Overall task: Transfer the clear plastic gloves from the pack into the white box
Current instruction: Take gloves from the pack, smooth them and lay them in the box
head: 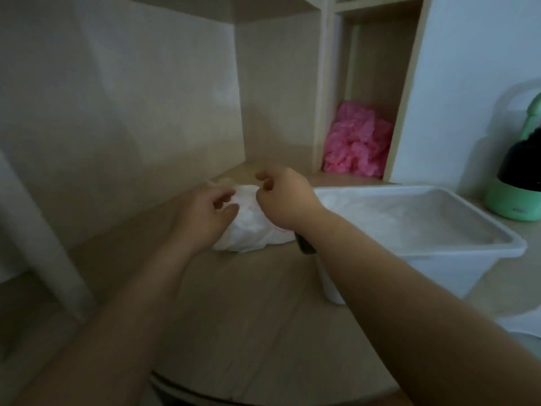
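The pack of clear plastic gloves (pixel 251 230) is a crumpled white bundle lying on the wooden desk, just left of the white box (pixel 456 247). My left hand (pixel 202 215) grips the pack's left end with curled fingers and thumb. My right hand (pixel 285 197) is over the pack's top right, its curled fingertips pinching the plastic at the upper edge. The picture is blurred, so no single glove can be made out. The white box is open, with pale filmy plastic (pixel 395 212) lying inside.
A heap of pink plastic (pixel 357 142) fills the narrow shelf niche behind. A green and black device (pixel 518 186) stands at the far right. A small dark object (pixel 304 246) shows under my right wrist. Shelf walls close off the back and left.
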A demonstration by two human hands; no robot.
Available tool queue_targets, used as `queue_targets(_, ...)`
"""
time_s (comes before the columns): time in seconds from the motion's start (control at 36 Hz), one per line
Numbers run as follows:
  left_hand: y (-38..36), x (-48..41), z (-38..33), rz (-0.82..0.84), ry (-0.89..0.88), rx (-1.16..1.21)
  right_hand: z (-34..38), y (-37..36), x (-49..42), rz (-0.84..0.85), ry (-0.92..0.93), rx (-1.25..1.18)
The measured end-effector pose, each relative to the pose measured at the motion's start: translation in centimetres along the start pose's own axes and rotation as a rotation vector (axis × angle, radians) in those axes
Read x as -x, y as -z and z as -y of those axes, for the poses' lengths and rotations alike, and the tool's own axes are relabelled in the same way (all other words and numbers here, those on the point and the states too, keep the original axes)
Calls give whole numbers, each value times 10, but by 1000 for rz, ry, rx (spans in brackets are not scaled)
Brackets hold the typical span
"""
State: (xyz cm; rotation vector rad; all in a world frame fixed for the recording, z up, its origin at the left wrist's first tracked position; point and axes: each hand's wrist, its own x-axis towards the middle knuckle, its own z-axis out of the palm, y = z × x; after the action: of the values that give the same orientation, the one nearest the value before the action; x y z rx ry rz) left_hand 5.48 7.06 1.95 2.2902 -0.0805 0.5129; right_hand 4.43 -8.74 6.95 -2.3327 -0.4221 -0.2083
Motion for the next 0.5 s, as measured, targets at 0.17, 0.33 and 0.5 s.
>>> queue_targets(0.17, -27, 3, 42, 197, -114, -287, 1, -38, -15, 149, -158, 102)
queue_targets(0.33, -47, -2, 55, 78, -158, -491, -18, -58, -32, 151, -263, 144)
queue_targets(0.5, -58, -3, 73, -211, -160, -284, -43, -85, -26, 130, -237, -74)
